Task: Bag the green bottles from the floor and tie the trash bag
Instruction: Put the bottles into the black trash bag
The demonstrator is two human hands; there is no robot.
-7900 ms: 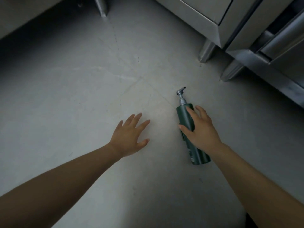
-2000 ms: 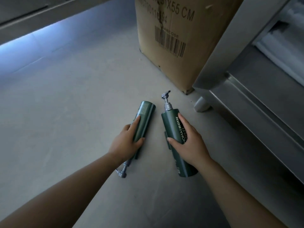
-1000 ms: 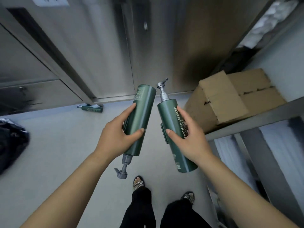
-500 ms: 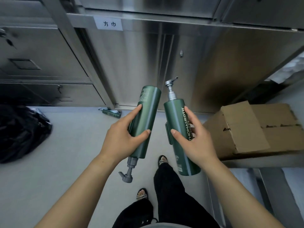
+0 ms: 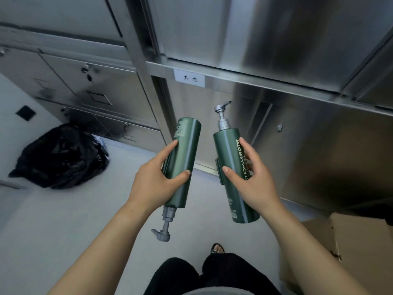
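Nearest, black trousers (image 5: pixel 180 275) and a sandalled foot (image 5: pixel 217 249) are showing. Above them the left hand (image 5: pixel 157 184) is gripping the inverted green pump bottle (image 5: pixel 185 158) with its grey pump pointing down, while the right hand (image 5: pixel 253 182) is clasping the upright green pump bottle (image 5: pixel 231 167), lettered THOMAS ROTH. Both are hanging in the air, near each other but apart. Farther off, a black trash bag (image 5: pixel 61 156) is lying crumpled at the far left edge of the floor (image 5: pixel 63 220), against steel drawers (image 5: pixel 100 96).
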